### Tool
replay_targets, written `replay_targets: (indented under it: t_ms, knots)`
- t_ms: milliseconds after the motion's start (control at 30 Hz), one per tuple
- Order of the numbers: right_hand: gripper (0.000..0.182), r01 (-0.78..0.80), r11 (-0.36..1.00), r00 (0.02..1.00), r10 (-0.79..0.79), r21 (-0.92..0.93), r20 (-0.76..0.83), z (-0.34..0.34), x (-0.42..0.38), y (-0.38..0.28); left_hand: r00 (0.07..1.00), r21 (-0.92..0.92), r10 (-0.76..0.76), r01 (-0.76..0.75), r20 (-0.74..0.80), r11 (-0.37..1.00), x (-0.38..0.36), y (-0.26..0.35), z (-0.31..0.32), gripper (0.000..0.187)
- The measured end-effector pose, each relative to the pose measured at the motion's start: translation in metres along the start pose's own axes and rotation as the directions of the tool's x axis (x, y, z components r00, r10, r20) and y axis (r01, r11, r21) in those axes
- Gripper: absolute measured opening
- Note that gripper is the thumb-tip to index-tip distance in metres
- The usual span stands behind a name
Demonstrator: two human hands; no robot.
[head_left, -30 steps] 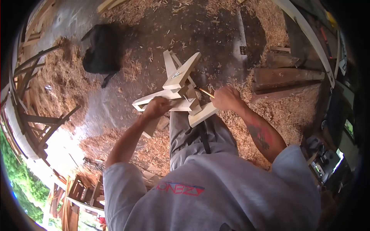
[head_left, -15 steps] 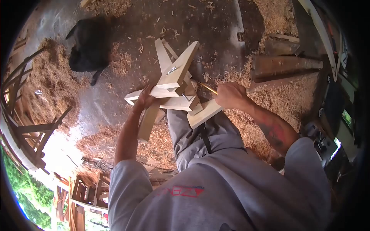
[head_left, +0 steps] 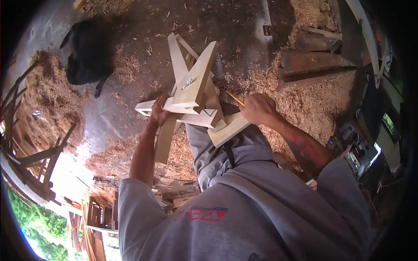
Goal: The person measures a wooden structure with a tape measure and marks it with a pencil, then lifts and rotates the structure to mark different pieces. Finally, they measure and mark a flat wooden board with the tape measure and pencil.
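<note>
Across my lap lies a pale wooden frame (head_left: 203, 80) of crossed, angled boards. My left hand (head_left: 160, 111) is closed around its left side, fingers over a board. A small shiny metal piece (head_left: 187, 83) sits on the upper face of one board, and a thin dark mark or wire shows near a lower board's end. My right hand (head_left: 260, 108) is closed on a yellow pencil (head_left: 235, 98), its tip pointing up and left, a little right of the frame. Just below this hand, a wide flat board (head_left: 230, 129) rests over my thigh.
Wood shavings (head_left: 311, 98) cover much of the dark floor. A black animal, seemingly a dog (head_left: 91, 54), lies at the upper left. Dark timber planks (head_left: 315, 63) lie at the right, and a stack of wooden pieces (head_left: 37, 156) stands at the left.
The view has shifted a little, so the frame appears further left and up. The pencil now points more steeply upward, its tip further from the boards. Both hands keep their hold.
</note>
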State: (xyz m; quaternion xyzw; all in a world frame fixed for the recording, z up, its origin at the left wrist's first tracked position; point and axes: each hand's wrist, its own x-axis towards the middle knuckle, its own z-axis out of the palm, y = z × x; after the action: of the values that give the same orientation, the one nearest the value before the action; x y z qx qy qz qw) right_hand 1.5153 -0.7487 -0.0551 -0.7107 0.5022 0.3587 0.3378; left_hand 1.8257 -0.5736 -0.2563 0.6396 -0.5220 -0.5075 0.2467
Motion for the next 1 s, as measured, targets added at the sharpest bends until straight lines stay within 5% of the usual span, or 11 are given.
replay_targets:
  t_ms: [200, 433, 700, 767, 800, 833, 900, 933, 967, 1000]
  knots:
    - [0.035, -0.013, 0.998, 1.000, 0.012, 0.055, 0.021, 0.005, -0.003, 0.003, 0.990, 0.055, -0.047, 0.040, 0.136, 0.998, 0.000, -0.020, 0.005, 0.067]
    - [0.038, -0.021, 0.998, 0.998, 0.017, 0.062, 0.057, 0.016, -0.005, 0.009, 0.987, 0.043, -0.106, 0.102, 0.119, 0.994, -0.006, 0.003, 0.000, 0.062]
    - [0.038, -0.242, 0.964, 0.964, 0.226, 0.107, 0.142, 0.031, -0.006, 0.009, 0.989, 0.074, -0.090, 0.082, 0.118, 0.994, -0.005, -0.007, 0.006, 0.056]
    - [0.038, -0.136, 0.985, 0.984, 0.122, 0.110, 0.127, 0.049, 0.006, 0.021, 0.973, 0.089, -0.140, 0.125, 0.185, 0.988, -0.004, 0.004, 0.000, 0.059]
    - [0.038, -0.020, 0.993, 0.993, 0.006, 0.120, 0.119, 0.052, 0.006, 0.020, 0.988, 0.130, -0.067, 0.049, 0.139, 0.990, -0.008, -0.031, 0.011, 0.062]
    - [0.042, -0.140, 0.972, 0.975, 0.102, 0.188, 0.199, 0.031, 0.001, 0.017, 0.996, 0.179, 0.007, -0.023, 0.090, 0.984, -0.013, -0.065, 0.022, 0.064]
    - [0.043, -0.132, 0.981, 0.988, 0.119, 0.140, 0.099, 0.018, 0.009, 0.011, 0.994, 0.240, 0.103, -0.107, 0.028, 0.965, -0.009, -0.106, 0.031, 0.066]
    - [0.043, -0.120, 0.982, 0.990, 0.107, 0.144, 0.095, 0.019, 0.002, 0.009, 0.989, -0.075, -0.090, 0.099, 0.120, 0.992, -0.017, -0.109, 0.028, 0.069]
    - [0.043, -0.131, 0.979, 0.989, 0.119, 0.153, 0.086, 0.025, -0.001, 0.011, 0.936, -0.355, -0.231, 0.317, 0.264, 0.879, -0.015, -0.113, 0.026, 0.071]
    - [0.044, -0.107, 0.986, 0.992, 0.099, 0.124, 0.072, 0.029, 0.004, 0.015, 0.981, -0.121, 0.011, 0.013, 0.192, 0.993, -0.014, -0.126, 0.026, 0.071]
